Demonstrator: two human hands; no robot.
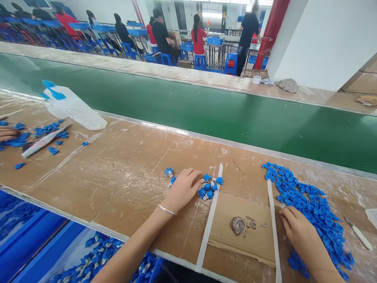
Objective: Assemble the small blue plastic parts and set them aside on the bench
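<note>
My left hand (184, 186), a bracelet on its wrist, rests over the cardboard-covered table with fingers curved and the thumb apart. Beside its fingertips is a small cluster of blue pieces with pale grey parts (208, 186); a couple more lie on its other side. My right hand (296, 222) is at the left edge of a large heap of loose blue pieces (312, 204). Its thumb and forefinger are pinched together, and whatever is between them is hidden. Between the hands lies a cardboard sheet (247, 251) bearing a small round container (238, 225) amid dark wet smears.
Beyond the table runs a green conveyor belt (206, 106). A knife-like tool (357, 232) lies at right. At left are a white plastic jug (79, 108), a wrapped tool (44, 141) and another person's hand (8, 133). Blue bins (50, 251) sit below the table edge.
</note>
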